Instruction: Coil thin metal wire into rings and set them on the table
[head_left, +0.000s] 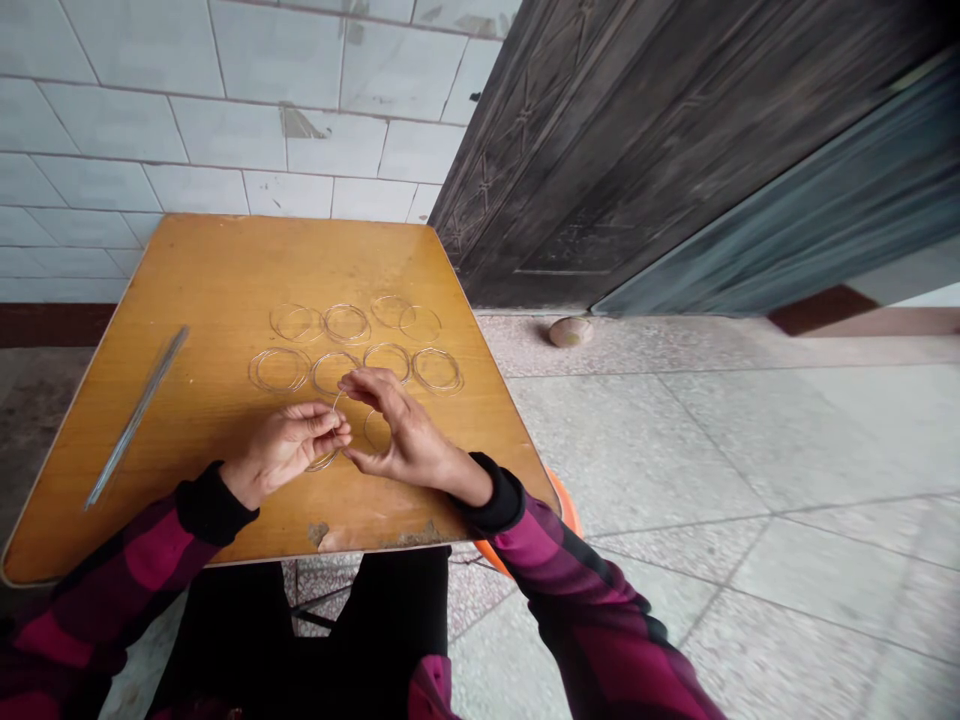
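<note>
My left hand (pixel 296 445) is closed in a pinch on a thin wire (pixel 337 400) over the near half of the wooden table. Opposite it, my right hand (pixel 401 430) curves in a C shape, thumb and fingers apart, its upper fingertips close to the wire's top end. Whether they touch it I cannot tell. Several thin wire rings lie on the tabletop past my hands, among them a silvery ring (pixel 346 322), a ring at the left (pixel 258 382) and one at the right (pixel 437 351). Other rings lie partly hidden under my hands.
A bundle of straight wires (pixel 139 415) lies along the left of the table (pixel 217 270). White tiled wall (pixel 285 60) stands behind, a dark door (pixel 570 170) at the right. On the floor sit a roundish object (pixel 570 332) and something orange (pixel 566 503) by the table's edge.
</note>
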